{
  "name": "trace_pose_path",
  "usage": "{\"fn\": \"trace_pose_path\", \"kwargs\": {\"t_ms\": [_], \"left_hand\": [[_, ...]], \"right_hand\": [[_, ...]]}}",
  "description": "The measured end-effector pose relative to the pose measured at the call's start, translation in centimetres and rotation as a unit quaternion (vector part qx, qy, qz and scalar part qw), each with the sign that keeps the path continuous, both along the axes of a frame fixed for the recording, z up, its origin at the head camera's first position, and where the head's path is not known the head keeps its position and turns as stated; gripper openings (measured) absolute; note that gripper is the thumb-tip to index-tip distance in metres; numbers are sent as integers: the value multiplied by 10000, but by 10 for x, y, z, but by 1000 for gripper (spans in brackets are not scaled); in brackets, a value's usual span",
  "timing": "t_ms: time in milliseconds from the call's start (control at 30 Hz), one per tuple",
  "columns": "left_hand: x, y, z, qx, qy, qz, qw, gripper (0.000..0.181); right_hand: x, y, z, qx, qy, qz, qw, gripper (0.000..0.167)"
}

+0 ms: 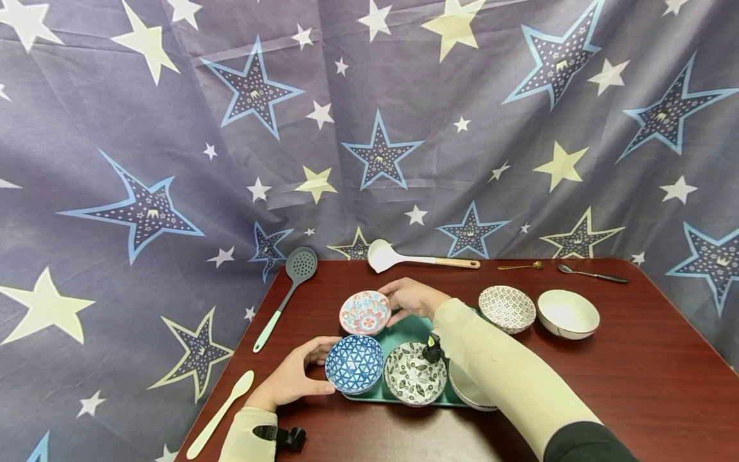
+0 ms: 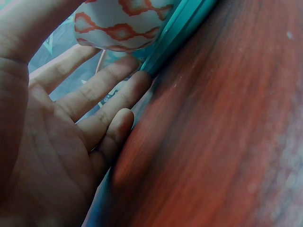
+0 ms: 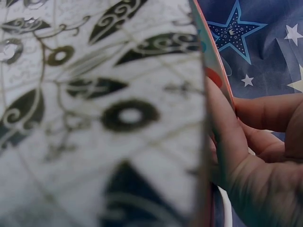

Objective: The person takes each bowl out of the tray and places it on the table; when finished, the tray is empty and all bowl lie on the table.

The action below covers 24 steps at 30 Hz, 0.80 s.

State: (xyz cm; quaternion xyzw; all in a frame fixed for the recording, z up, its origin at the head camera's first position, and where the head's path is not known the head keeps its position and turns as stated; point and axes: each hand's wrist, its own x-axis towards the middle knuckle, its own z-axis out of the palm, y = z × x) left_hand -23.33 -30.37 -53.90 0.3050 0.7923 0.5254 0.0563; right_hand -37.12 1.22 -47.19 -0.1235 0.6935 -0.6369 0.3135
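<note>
My left hand (image 1: 294,377) pinches the left side of a blue-and-white triangle-patterned bowl (image 1: 355,364) between thumb and forefinger. In the left wrist view its other fingers reach loosely past the orange-patterned outside of a bowl (image 2: 118,28). Farther back, my right hand (image 1: 412,298) grips the right edge of a pink bowl with a floral inside (image 1: 365,312). A bowl with dark leaves (image 1: 416,374) stands at the front of the green tray (image 1: 408,330) and fills much of the right wrist view. To its right, a pale bowl (image 1: 470,388) is partly hidden under my right sleeve.
Right of the tray are a brown-patterned bowl (image 1: 507,309) and a white bowl (image 1: 568,313). A ladle (image 1: 382,255), a gold spoon (image 1: 522,265) and a dark-handled spoon (image 1: 594,275) lie at the back. On the left lie a grey skimmer (image 1: 300,264) and a cream spoon (image 1: 222,410).
</note>
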Motion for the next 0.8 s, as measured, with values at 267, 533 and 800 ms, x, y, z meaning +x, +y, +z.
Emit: {"fn": "trace_pose_path", "kwargs": {"t_ms": [267, 533, 800], "left_hand": [[-1, -1, -1, -38, 45, 10, 10000, 81], [0, 0, 0, 17, 67, -32, 10000, 82], [0, 0, 0, 49, 84, -43, 9999, 81]], "right_hand": [[-1, 8, 8, -135, 6, -146, 9998, 55], [0, 22, 16, -487, 111, -59, 9987, 52], [6, 39, 27, -639, 263, -92, 9976, 50]]}}
